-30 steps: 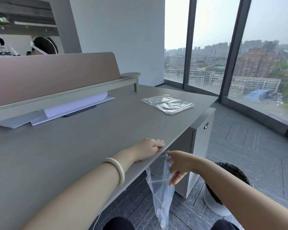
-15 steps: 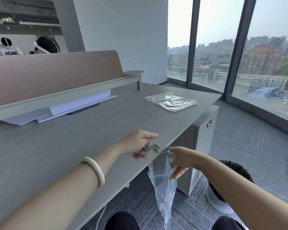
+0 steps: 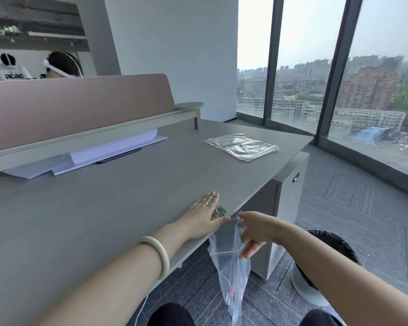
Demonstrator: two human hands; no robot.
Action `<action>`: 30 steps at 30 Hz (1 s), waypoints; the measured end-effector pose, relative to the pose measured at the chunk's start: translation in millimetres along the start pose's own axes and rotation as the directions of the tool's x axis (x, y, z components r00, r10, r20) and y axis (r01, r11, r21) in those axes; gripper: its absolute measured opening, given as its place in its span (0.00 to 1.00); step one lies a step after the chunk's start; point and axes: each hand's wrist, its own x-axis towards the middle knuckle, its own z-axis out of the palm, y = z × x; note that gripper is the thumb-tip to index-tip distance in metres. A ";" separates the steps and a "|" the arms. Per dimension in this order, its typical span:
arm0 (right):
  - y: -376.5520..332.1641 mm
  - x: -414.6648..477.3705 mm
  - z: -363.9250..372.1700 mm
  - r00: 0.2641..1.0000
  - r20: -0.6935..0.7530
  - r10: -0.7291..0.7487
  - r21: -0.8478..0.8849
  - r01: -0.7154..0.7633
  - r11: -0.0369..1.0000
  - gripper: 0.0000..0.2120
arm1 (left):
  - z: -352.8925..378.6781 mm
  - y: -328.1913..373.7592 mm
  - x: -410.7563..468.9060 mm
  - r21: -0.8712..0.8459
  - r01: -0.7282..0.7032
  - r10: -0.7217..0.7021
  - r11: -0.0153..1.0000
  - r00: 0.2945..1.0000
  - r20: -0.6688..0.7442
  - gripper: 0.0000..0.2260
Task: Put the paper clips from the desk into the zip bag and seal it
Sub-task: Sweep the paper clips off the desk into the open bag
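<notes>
A small heap of coloured paper clips [image 3: 218, 211] lies at the front edge of the grey desk [image 3: 104, 208], partly under my left hand [image 3: 204, 215]. That hand lies flat on the desk, fingers spread, its palm against the clips. My right hand [image 3: 252, 231] holds the mouth of a clear zip bag [image 3: 231, 274] just below the desk edge. The bag hangs down open, with a few clips at its bottom.
A stack of spare clear bags [image 3: 242, 147] lies at the far right of the desk. White papers [image 3: 85, 158] sit under the pink divider [image 3: 76, 107]. A drawer cabinet [image 3: 285, 196] stands under the desk, and a black-lined bin [image 3: 325, 267] on the floor.
My left hand has opened from a loose fist to a flat palm and shifted along the desk edge over the clips. The right hand still holds the bag below the edge.
</notes>
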 end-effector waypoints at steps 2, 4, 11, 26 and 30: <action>-2.1 0.7 -1.9 1.000 0.031 0.005 -0.033 -0.004 0.999 0.23 | -2.2 4.7 2.6 -0.065 -0.026 0.024 0.998 0.999 -0.029 0.36; -1.1 4.2 -3.3 0.997 0.064 0.039 -0.054 -0.035 0.998 0.22 | -4.3 6.9 1.2 -0.190 -0.051 0.040 0.980 0.997 -0.064 0.35; 0.7 8.4 -0.6 0.998 0.065 0.028 0.044 -0.031 0.999 0.25 | -6.4 5.2 -7.0 -0.333 -0.095 0.080 0.938 0.995 -0.058 0.35; -5.7 -4.6 2.9 0.998 0.031 -0.057 -0.047 0.058 0.997 0.30 | -51.4 -17.0 -39.7 -0.328 -0.076 0.059 0.942 0.996 -0.063 0.27; -5.2 0.2 3.2 0.998 0.055 -0.008 0.007 0.007 1.000 0.25 | -26.6 -32.0 -53.5 -0.020 0.027 -0.023 0.999 0.987 0.162 0.30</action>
